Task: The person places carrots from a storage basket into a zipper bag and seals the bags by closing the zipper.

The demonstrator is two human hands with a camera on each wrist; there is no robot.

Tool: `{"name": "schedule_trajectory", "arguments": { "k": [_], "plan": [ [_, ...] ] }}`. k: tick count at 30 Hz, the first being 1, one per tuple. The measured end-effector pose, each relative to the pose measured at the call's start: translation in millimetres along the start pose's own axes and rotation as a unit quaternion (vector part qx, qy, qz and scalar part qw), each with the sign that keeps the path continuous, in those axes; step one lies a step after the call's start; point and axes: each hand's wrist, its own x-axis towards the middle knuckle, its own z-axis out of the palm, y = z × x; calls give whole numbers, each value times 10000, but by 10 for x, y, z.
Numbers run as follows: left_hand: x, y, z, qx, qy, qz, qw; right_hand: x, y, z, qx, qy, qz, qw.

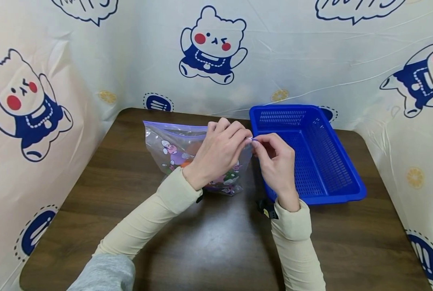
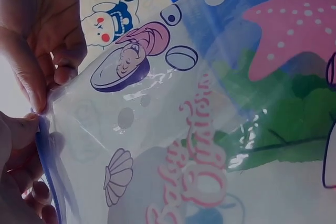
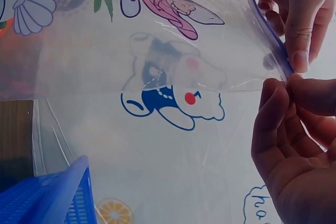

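Note:
A clear zip bag (image 1: 174, 155) with sea-cartoon prints stands over the table. Its purple zip strip (image 1: 176, 126) runs along the top, its two edges spread apart at the left end. My left hand (image 1: 218, 153) pinches this strip near the right corner, its back hiding much of the bag. Right beside it, my right hand (image 1: 278, 163) grips the corner end of the strip between thumb and forefinger. In the right wrist view both thumbs meet at the purple edge (image 3: 270, 27). A pink starfish print (image 2: 296, 27) and shell prints show in the left wrist view.
A blue plastic basket (image 1: 347, 161) with slotted walls stands to the right of the bag, behind my right hand. The brown wooden table (image 1: 202, 250) is enclosed by a pale printed cloth (image 1: 293, 48) at the back and both sides.

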Motion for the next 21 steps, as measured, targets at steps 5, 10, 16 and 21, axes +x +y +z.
{"name": "schedule_trajectory", "arguments": {
  "k": [5,10,16,21],
  "plan": [
    [3,-9,5,90,42,3,10000,6,8,12,-2,33,-50,10000],
    [15,-17,-1,135,4,-15,9999,14,7,13,-73,42,-65,9999],
    [22,-31,-19,238,-166,-58,9996,25,24,11,-154,37,-46,9999],
    [17,-46,-42,307,-287,-87,9991,30,22,10,-157,0,-5,9999]
  ]
}}
